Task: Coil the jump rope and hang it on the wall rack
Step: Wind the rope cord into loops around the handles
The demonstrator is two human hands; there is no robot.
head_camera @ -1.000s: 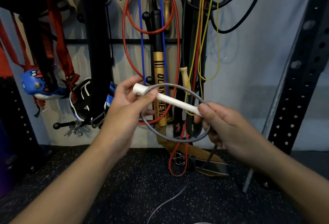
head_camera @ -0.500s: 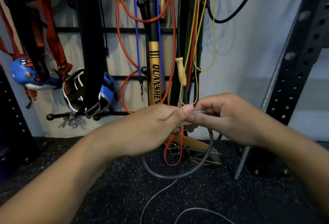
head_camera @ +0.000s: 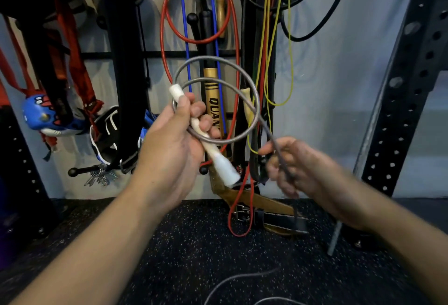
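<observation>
Head cam: left hand [head_camera: 174, 149] is wrapped round the white handle [head_camera: 213, 151] with two grey loops of the jump rope [head_camera: 252, 101] pinned against it, blurry right hand [head_camera: 298, 168] pinches the trailing cord, all just before the wall rack [head_camera: 155, 54].

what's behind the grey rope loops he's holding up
Through the grey rope loops held by the left hand you see a gold stick with black lettering, a blue cord and a red cord on the wall rack. The hand covers the stick's lower lettering.
</observation>
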